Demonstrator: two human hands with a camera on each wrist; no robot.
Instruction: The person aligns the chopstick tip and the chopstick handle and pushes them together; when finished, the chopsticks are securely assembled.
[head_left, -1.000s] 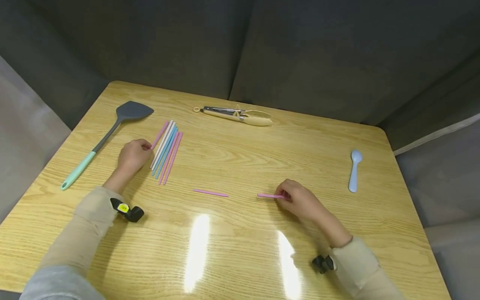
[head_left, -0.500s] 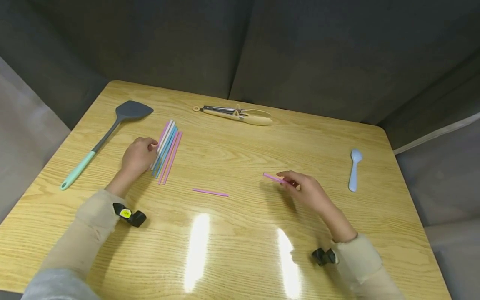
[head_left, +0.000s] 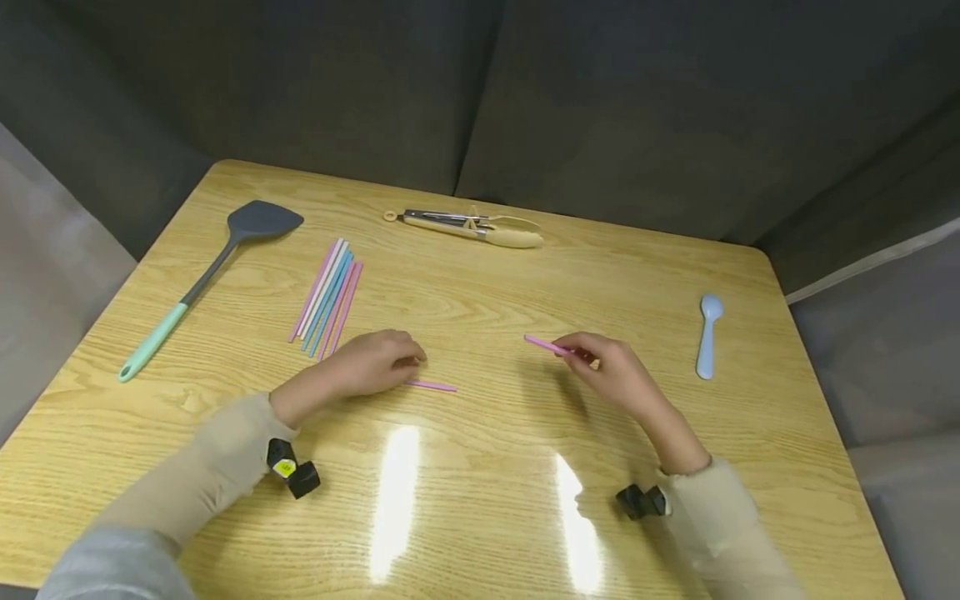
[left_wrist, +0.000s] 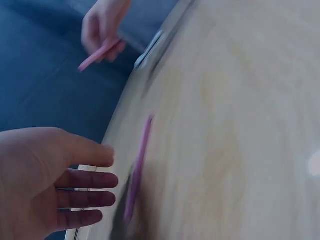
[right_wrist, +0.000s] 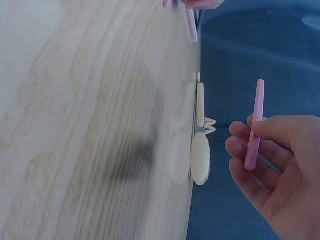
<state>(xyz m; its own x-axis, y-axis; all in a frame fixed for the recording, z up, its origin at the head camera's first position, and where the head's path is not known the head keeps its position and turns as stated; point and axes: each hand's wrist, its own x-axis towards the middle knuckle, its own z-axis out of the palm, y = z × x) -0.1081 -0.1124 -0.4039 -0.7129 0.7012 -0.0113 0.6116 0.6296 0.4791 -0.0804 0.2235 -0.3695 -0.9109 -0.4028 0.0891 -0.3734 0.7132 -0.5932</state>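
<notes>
My right hand [head_left: 611, 371] is raised over the table and pinches a short, thin pink stick [head_left: 546, 344] between thumb and fingers. In the right wrist view this pink stick [right_wrist: 255, 125] has flat sides and lies across the fingers. My left hand [head_left: 375, 363] hovers over another thin pink stick [head_left: 435, 386], covering its left end in the head view. From the left wrist, the thumb and fingers [left_wrist: 87, 199] look extended and apart, with a gap to that pink stick [left_wrist: 139, 172]. Behind the left hand lies a row of pink, white and blue sticks [head_left: 327, 293].
A grey spatula with a mint handle [head_left: 155, 343] lies along the table's left side. Yellow tongs [head_left: 472, 228] rest near the back edge. On the right is a light blue spoon [head_left: 707, 337]. Dark curtains [head_left: 600, 117] hang behind the wooden table [head_left: 480, 508].
My left hand has left the outer pink stick in the row, which now lies beside the others, and moved right to the lone stick. My right hand has lifted its pink stick.
</notes>
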